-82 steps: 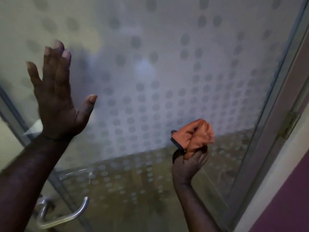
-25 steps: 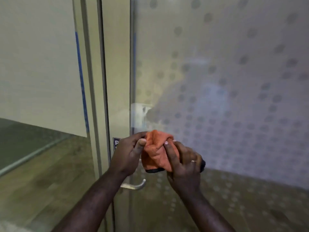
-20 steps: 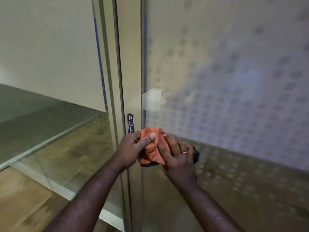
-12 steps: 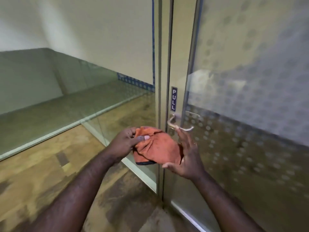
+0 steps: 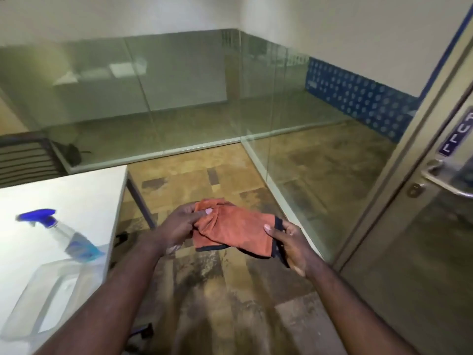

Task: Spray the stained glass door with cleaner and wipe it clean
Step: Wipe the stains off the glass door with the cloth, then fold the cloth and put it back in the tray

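Glass walls ring a worn floor, seen from the head. Both hands hold the orange cloth [image 5: 234, 233] out in front, left hand [image 5: 179, 228] pinching one corner, right hand [image 5: 291, 243] the hem. It looks soft, light and limp; bunch it. Left of the cloth, a spray bottle [image 5: 65, 233] lies on the bench [image 5: 76, 201]; right, the door [image 5: 435, 265].

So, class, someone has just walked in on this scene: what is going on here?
A person holds an orange cloth spread between both hands, the left hand pinching its top corner and the right hand gripping its dark-trimmed edge. The glass door with its metal handle is off to the right, and nothing touches it. A spray bottle with a blue trigger stands on the white table at the left, untouched. The cloth looks as if it is being opened out or refolded.
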Motion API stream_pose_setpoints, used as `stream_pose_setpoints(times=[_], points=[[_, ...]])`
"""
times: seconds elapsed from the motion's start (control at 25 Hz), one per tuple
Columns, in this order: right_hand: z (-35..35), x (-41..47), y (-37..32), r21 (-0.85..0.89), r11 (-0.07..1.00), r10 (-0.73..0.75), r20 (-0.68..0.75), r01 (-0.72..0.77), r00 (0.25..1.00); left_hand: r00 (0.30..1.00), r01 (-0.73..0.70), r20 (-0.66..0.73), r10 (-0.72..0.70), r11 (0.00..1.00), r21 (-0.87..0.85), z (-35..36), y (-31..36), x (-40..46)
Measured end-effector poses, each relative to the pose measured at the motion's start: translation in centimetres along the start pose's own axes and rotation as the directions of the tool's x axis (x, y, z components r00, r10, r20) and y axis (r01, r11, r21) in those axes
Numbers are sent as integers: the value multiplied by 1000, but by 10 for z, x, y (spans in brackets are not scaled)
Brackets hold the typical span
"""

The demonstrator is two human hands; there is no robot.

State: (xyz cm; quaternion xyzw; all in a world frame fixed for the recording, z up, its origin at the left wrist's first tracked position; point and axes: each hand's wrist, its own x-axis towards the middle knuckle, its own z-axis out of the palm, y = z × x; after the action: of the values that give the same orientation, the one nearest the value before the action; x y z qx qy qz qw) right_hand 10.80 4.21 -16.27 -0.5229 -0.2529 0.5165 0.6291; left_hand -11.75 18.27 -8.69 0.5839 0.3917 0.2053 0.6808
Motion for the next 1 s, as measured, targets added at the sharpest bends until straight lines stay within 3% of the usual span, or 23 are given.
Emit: stream_pose_setpoints(times=[0.12,0.28,0.4,0.56,0.68,0.84,1.0], points=[[81,0,38,-62,998,-2,-3,2,1000,994,2,-108,15,988,156,-71,-29,-46],[170,-11,78,-332,942,-58,-16,49,998,953,-1,-267,146,878,479,-144,-55,-106],[232,-19,100,-495,863,-112,3,98,994,896,67,-401,192,833,549,-184,-73,-142],[296,-21,126,-560,824,-79,46,92,996,784,113,-566,253,840,531,-224,-98,-179],[340,-16,139,-457,888,74,63,-37,995,696,188,-680,231,855,484,-248,-112,-193],[390,3,157,-383,902,263,115,-201,958,550,284,-835,16,937,205,-292,-120,-204],[427,31,179,-407,876,343,143,-261,928,497,305,-852,-163,952,-4,-335,-126,-204]])
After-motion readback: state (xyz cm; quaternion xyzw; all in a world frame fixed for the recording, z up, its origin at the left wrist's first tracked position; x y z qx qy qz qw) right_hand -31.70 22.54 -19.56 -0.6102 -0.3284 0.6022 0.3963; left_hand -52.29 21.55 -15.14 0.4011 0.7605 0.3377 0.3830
